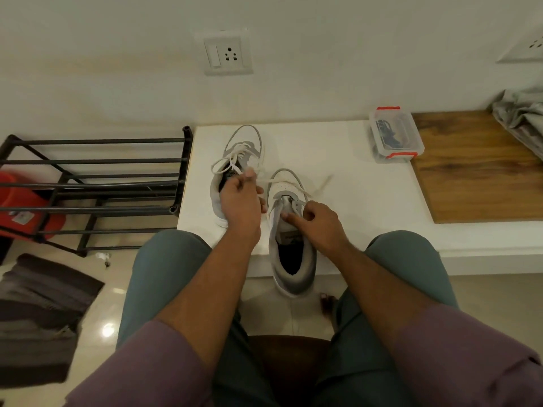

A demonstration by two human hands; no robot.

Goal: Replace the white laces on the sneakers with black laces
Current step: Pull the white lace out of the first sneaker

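Two grey-and-white sneakers stand on a white ledge [338, 183]. The near sneaker [291, 259] hangs partly over the ledge's front edge; the far sneaker [245, 142] lies behind my left hand with its white lace tied. My left hand [241, 201] pinches a white lace [276, 180] that runs blurred across the near sneaker's toe to the right. My right hand [317, 221] grips the near sneaker at its tongue and eyelets, index finger pointing onto the tongue. A clear box with red clips [395, 136] holds dark laces at the ledge's back right.
A black metal shoe rack [94, 183] stands left of the ledge, with something red [17, 201] behind it. A wooden board [476, 168] adjoins the ledge on the right, with crumpled cloth [523, 118] at its far end. A dark mat [41, 306] lies on the floor left.
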